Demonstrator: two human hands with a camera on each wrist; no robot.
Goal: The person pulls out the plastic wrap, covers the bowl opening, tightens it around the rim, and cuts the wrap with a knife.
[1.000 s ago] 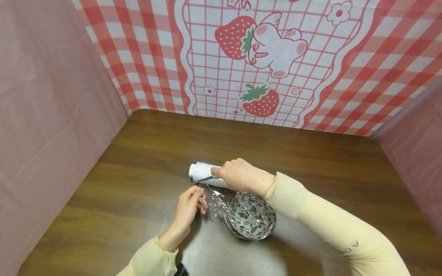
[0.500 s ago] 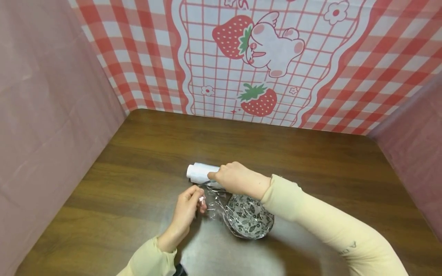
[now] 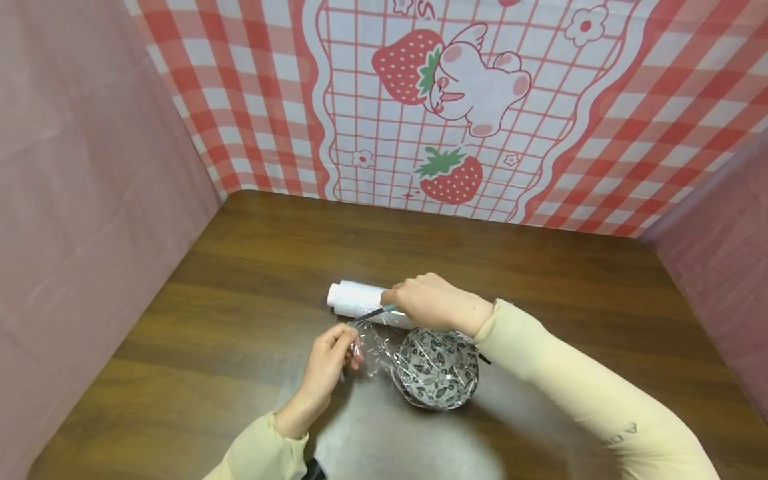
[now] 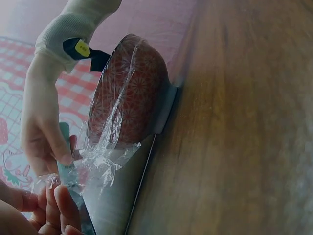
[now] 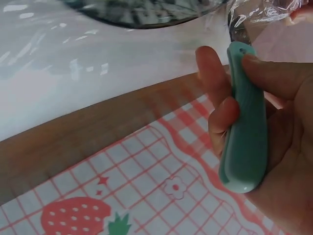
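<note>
My left hand pinches the edge of a sheet of plastic wrap left of the bowl. The clear film stretches over a bowl, patterned in dark leaves inside and reddish outside in the left wrist view. My right hand grips a knife by its teal handle. Its dark, narrow blade points left toward my left fingertips, along the film between bowl and roll. Behind lies the white roll of plastic wrap, its right end hidden by my right hand.
Everything lies on a brown wooden table. A red-and-white checked cloth hangs behind it, with pinkish cloths at the sides. A small dark object shows beside the left sleeve.
My right hand with the knife shifts left slightly, then back to the right, ending farther right with more of the blade showing. My left hand keeps its pinch on the plastic wrap, nearly still.
</note>
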